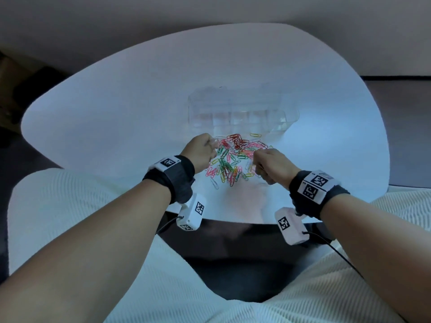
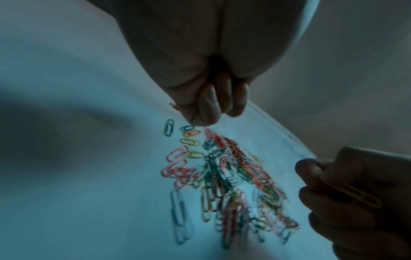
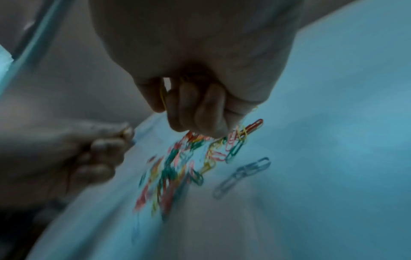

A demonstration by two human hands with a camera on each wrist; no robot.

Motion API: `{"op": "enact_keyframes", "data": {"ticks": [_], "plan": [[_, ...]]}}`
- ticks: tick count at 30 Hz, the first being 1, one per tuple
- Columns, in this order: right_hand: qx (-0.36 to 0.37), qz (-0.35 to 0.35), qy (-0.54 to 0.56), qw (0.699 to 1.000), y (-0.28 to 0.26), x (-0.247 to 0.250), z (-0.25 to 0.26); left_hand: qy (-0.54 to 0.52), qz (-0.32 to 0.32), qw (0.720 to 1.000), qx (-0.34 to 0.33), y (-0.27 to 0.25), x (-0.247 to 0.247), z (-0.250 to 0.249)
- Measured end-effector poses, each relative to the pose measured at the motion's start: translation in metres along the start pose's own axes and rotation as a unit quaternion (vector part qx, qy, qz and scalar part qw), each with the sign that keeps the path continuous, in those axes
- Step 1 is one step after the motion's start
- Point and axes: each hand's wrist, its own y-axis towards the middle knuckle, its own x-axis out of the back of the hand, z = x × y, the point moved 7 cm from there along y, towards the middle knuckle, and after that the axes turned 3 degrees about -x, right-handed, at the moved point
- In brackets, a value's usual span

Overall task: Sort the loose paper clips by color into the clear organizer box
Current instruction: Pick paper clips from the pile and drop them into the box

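Observation:
A heap of mixed red, pink, green, yellow and silver paper clips (image 1: 235,157) lies on the white table (image 1: 116,101), just in front of the clear organizer box (image 1: 238,110), whose compartments look bare. My left hand (image 1: 213,145) hovers at the heap's far left with its fingers curled (image 2: 211,112), and a red clip (image 2: 174,106) pokes out beside them. At the heap's right side, my right hand (image 1: 256,164) is curled round a yellow clip (image 2: 358,196), also visible as a yellow clip (image 3: 163,99) between its fingers. Fingertips of my right hand (image 3: 195,126) sit just above the heap (image 3: 189,158).
Two linked silver clips (image 3: 244,174) lie apart from the heap, and a long silver one (image 2: 180,216) lies on its near side. The table's near edge (image 1: 233,221) is close to my wrists; white-clad knees and dark floor lie below it.

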Motion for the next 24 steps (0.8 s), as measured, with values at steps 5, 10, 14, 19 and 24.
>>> {"op": "enact_keyframes", "data": {"ticks": [5,10,14,19,24], "plan": [[-0.006,-0.050,0.214,0.976,-0.001,0.031,0.015,-0.124,0.023,0.992,-0.016,0.000,-0.010,-0.029],[-0.050,-0.106,0.248,0.962,0.009,0.071,0.032,-0.247,-0.012,0.969,0.027,0.009,-0.012,-0.060],[-0.048,-0.158,0.256,0.953,0.017,0.102,0.047,-0.113,-0.012,0.990,0.082,0.023,-0.020,-0.074],[-0.031,-0.168,0.361,0.917,0.027,0.122,0.055,-0.057,-0.005,0.992,0.116,0.039,-0.033,-0.088],[-0.046,-0.106,0.307,0.945,0.037,0.119,0.053,-0.136,0.015,0.986,0.090,0.058,-0.055,-0.105]]}}
